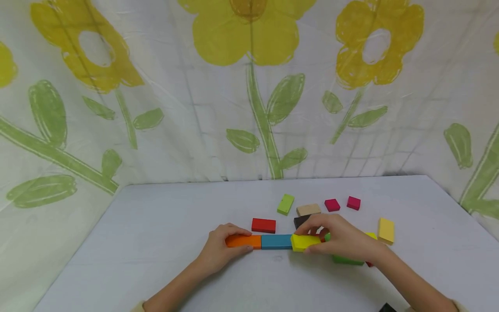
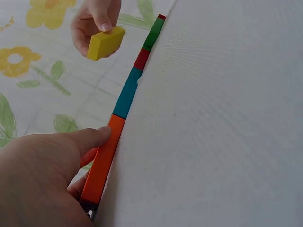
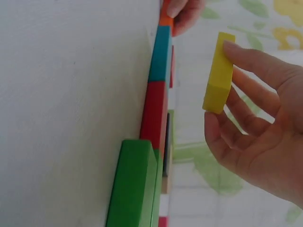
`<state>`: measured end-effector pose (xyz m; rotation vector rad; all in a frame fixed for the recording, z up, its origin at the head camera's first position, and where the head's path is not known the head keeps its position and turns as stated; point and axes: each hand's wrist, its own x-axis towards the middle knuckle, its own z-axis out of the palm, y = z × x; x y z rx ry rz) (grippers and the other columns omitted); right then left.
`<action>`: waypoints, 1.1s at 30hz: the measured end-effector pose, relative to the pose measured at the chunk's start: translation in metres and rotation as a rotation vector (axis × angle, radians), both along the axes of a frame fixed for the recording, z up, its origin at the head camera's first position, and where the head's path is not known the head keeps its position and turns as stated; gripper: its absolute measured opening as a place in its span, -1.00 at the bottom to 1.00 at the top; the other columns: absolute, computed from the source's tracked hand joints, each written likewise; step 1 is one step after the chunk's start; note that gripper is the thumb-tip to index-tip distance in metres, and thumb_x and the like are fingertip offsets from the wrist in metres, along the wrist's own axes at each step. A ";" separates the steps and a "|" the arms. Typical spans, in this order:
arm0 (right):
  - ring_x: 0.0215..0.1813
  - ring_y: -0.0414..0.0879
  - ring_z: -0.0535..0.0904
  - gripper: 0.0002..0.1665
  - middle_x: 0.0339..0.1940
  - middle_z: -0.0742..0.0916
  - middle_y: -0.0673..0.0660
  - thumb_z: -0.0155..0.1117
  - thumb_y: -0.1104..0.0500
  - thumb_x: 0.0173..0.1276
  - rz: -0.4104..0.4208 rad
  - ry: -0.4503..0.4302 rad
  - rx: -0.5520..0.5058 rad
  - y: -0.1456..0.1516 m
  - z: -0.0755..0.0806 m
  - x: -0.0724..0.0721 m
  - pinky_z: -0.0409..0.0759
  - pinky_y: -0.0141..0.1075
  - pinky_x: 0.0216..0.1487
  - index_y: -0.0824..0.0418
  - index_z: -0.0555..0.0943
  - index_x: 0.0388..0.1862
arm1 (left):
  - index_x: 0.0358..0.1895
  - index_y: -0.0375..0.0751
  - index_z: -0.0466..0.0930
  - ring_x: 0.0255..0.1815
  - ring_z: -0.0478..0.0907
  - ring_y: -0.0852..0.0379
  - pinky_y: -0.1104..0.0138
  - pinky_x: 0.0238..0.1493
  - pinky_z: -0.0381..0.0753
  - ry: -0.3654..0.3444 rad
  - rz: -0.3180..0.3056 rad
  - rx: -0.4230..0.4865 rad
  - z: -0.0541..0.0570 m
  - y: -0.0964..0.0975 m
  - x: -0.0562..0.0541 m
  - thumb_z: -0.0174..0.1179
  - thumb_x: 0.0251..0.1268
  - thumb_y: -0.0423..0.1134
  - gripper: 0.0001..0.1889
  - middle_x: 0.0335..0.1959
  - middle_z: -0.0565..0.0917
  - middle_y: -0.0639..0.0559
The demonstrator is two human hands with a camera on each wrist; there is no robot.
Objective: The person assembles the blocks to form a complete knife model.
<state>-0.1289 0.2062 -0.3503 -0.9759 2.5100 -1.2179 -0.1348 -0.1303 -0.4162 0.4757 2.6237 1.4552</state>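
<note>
My left hand (image 1: 216, 250) grips an orange block (image 1: 254, 242) lying on the table, thumb on the near side and fingers on the far side. Against its right end sits a blue block (image 1: 276, 242). A red block (image 3: 154, 111) meets the blue one's other end in the right wrist view. Held up off the table, a yellow block (image 1: 305, 243) is pinched between the thumb and fingertips of my right hand (image 1: 334, 234). In the head view it covers most of that red block. A green block (image 3: 130, 182) lies beyond the red one.
Behind the row lie another red block (image 1: 264, 225), a dark block (image 1: 300, 221), a tan block (image 1: 309, 209) and a lime block (image 1: 286, 204). Two crimson pieces (image 1: 332, 205) are farther back. A pale yellow block (image 1: 386, 230) is at the right. A flowered curtain (image 1: 210, 147) hangs behind.
</note>
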 end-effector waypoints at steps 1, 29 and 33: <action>-0.06 -0.20 0.60 -0.63 -0.01 0.78 -0.05 0.56 0.08 0.36 -0.009 -0.006 0.001 -0.002 0.000 0.000 0.68 -0.35 -0.04 0.08 0.76 0.11 | 0.03 0.03 0.83 0.16 0.52 0.04 0.13 0.17 0.53 -0.001 0.001 -0.002 0.000 0.000 0.000 0.52 0.29 -0.12 -0.73 0.04 0.75 0.12; -0.21 -0.31 0.53 -0.65 -0.11 0.77 -0.08 0.64 0.12 0.26 0.064 -0.064 0.045 -0.035 -0.021 -0.004 0.63 -0.40 -0.21 0.11 0.79 0.02 | 0.04 0.04 0.82 0.15 0.52 0.05 0.18 0.13 0.57 0.014 0.015 -0.018 -0.001 0.000 0.000 0.53 0.27 -0.12 -0.72 0.01 0.75 0.14; -0.20 -0.29 0.55 -0.64 -0.08 0.78 -0.03 0.64 0.16 0.26 0.062 -0.089 0.038 -0.033 -0.023 -0.004 0.65 -0.40 -0.20 0.16 0.79 0.02 | 0.04 0.03 0.82 0.15 0.52 0.05 0.21 0.12 0.56 0.017 0.011 -0.011 -0.001 0.000 0.000 0.53 0.27 -0.13 -0.71 0.02 0.75 0.13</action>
